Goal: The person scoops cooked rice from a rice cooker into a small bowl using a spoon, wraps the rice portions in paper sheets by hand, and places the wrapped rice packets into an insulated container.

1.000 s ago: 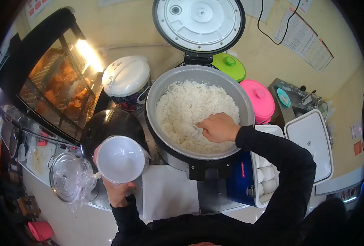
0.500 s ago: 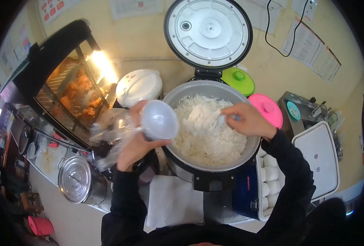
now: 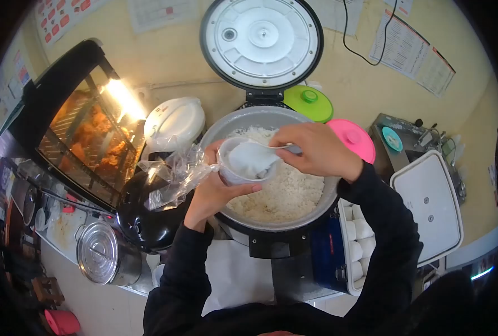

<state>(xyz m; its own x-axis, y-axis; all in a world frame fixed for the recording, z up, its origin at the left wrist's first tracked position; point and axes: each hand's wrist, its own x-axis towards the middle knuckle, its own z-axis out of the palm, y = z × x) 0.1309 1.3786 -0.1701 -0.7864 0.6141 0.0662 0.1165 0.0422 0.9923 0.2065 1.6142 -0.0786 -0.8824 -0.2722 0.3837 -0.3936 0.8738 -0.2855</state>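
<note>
My left hand is closed around a small translucent plastic cup, tilted with its mouth toward my right hand. Crumpled clear plastic hangs beside that hand; whether the fingers also pinch it I cannot tell. In my right hand is the handle of a rice paddle, its pale blade inside the cup with some rice. Both hands are above a large rice cooker, whose round lid stands raised behind. White cooked rice fills much of its pot.
A lit display warmer with fried food is at left, near a lidded steel pot. Green and pink lids lie behind the cooker. At right, an open blue cooler box holds several white wrapped bundles.
My right hand has brought the paddle up from the rice into the cup. My left hand has tilted the cup toward it. The whole view has shifted slightly.
</note>
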